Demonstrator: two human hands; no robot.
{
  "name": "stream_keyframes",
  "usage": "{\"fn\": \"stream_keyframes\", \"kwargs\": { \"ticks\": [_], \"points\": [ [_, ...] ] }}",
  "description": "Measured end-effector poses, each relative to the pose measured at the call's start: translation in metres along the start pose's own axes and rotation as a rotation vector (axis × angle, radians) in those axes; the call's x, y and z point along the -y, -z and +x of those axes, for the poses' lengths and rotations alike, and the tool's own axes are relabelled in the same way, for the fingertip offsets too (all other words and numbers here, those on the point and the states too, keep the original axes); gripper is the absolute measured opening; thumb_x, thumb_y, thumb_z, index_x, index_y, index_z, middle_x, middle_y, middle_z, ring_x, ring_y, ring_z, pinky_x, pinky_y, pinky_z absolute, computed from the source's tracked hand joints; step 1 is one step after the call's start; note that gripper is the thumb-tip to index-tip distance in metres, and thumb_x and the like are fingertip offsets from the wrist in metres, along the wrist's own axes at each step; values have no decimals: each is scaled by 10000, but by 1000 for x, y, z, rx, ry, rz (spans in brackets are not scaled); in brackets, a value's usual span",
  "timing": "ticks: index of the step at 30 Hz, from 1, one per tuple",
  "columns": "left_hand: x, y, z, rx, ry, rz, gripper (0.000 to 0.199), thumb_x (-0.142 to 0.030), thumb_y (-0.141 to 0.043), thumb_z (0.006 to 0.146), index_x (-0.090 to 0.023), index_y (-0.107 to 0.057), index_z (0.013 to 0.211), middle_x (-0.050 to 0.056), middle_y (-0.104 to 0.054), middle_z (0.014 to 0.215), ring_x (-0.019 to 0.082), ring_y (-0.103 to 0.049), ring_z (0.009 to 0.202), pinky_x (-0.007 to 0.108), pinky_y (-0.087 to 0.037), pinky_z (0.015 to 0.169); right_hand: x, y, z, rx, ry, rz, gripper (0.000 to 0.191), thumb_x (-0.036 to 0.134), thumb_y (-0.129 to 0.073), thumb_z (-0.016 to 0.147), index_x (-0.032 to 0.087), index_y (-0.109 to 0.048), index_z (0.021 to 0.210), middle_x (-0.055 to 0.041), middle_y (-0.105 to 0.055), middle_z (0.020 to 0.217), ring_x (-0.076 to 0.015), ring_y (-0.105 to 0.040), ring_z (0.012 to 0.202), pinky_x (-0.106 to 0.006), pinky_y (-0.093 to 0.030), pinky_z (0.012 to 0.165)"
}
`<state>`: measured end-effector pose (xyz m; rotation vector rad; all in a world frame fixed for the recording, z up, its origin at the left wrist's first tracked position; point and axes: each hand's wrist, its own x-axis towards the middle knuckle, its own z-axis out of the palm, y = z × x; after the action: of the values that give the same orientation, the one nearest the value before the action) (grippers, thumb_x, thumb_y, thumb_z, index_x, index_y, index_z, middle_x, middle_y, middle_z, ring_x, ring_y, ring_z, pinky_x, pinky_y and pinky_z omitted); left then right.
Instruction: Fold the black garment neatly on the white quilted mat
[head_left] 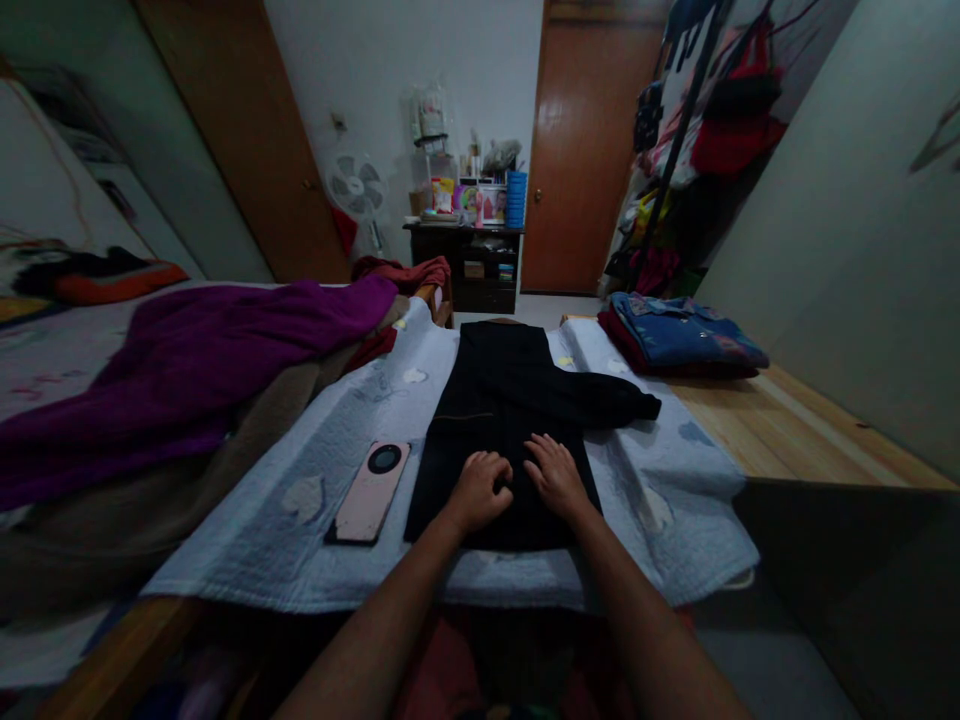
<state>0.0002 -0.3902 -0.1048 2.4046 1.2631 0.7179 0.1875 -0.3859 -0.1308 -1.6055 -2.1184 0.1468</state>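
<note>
A black garment (pixel 517 400) lies spread on a pale blue and white quilted cloth (pixel 300 560), one sleeve reaching out to the right. My left hand (pixel 482 490) rests on the lower middle of the garment, its fingers bent and apart from the thumb. Just to its right, my right hand (pixel 553 472) lies on the fabric with fingers spread. Neither hand holds anything. A pink phone-shaped item (pixel 371 495) with a round black part lies on the cloth, left of the garment.
Purple fabric (pixel 225 330) covers part of the left side. Folded clothes (pixel 682 335) are stacked on a wooden surface (pixel 780 420) at right. Behind stand a dark cabinet (pixel 442 255), a fan (pixel 358 187), a door (pixel 585 150) and hanging clothes (pixel 727 150).
</note>
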Motion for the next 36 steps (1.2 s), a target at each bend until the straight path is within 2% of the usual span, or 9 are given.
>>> {"fn": "stream_keyframes", "kwargs": {
  "ticks": [6, 10, 12, 15, 17, 22, 27, 32, 36],
  "points": [
    [-4, 1, -3, -21, 8, 10, 16, -222, -545, 783, -219, -535, 794, 17, -560, 896, 195, -519, 897, 358, -395, 879, 13, 4, -2, -15, -67, -63, 368, 285, -457, 913, 201, -551, 1259, -88, -508, 1374, -260, -380, 1323, -480, -287, 1079],
    [-8, 2, -6, -62, 4, -9, 39, -224, -573, 791, -219, -544, 816, 47, -547, 1168, 219, -476, 1111, 378, -355, 983, 10, -1, -7, -74, -67, -41, 391, 218, -393, 916, 183, -532, 1280, -103, -515, 1365, -246, -384, 1321, -479, -301, 1074],
    [-9, 3, -7, -65, -25, -8, 42, -217, -572, 798, -222, -549, 832, 46, -530, 1233, 224, -435, 1183, 382, -323, 1026, 5, -4, -9, -85, -53, -5, 438, 140, -357, 886, 164, -519, 1292, -105, -511, 1367, -228, -381, 1323, -465, -305, 1079],
    [-10, 4, -7, -28, -45, -2, 81, -216, -546, 824, -231, -560, 902, 33, -591, 1103, 208, -486, 1107, 382, -326, 1022, -2, -5, -10, -94, -50, 51, 531, 49, -341, 803, 168, -523, 1288, -89, -515, 1364, -209, -386, 1320, -453, -309, 1085],
    [-10, 4, -7, -8, -32, 3, 137, -239, -525, 848, -237, -565, 979, 27, -609, 1029, 204, -519, 1037, 390, -333, 1008, -4, -5, -9, -108, -55, 78, 535, 48, -345, 792, 187, -537, 1271, -78, -527, 1352, -207, -400, 1310, -456, -313, 1083],
    [-7, 1, -4, 8, -26, 43, 313, -336, -482, 904, -258, -526, 1204, 38, -594, 1089, 211, -512, 1051, 405, -309, 1017, -1, -4, -6, -104, -71, 74, 371, 231, -404, 897, 187, -558, 1231, -95, -549, 1324, -235, -417, 1296, -466, -325, 1064],
    [-5, 0, -2, 15, -23, 75, 224, -355, -459, 922, -263, -610, 1060, 27, -590, 975, 206, -513, 987, 392, -335, 972, 0, -4, -5, -72, -84, 40, 367, 277, -456, 887, 178, -558, 1225, -104, -537, 1335, -250, -397, 1308, -468, -307, 1073],
    [-5, -2, -1, -20, 7, 89, 207, -340, -448, 922, -232, -617, 865, 25, -573, 890, 200, -506, 928, 387, -352, 938, -5, -6, -6, -80, -61, 67, 465, 90, -374, 824, 204, -562, 1234, -76, -529, 1348, -214, -397, 1310, -447, -322, 1067],
    [-6, -3, -1, -40, 8, 113, 156, -309, -480, 893, -223, -588, 820, 29, -560, 869, 207, -505, 912, 401, -369, 930, -7, -6, -6, -64, -69, 80, 591, 1, -337, 736, 205, -560, 1244, -58, -515, 1366, -196, -378, 1324, -430, -303, 1082]
  ]
}}
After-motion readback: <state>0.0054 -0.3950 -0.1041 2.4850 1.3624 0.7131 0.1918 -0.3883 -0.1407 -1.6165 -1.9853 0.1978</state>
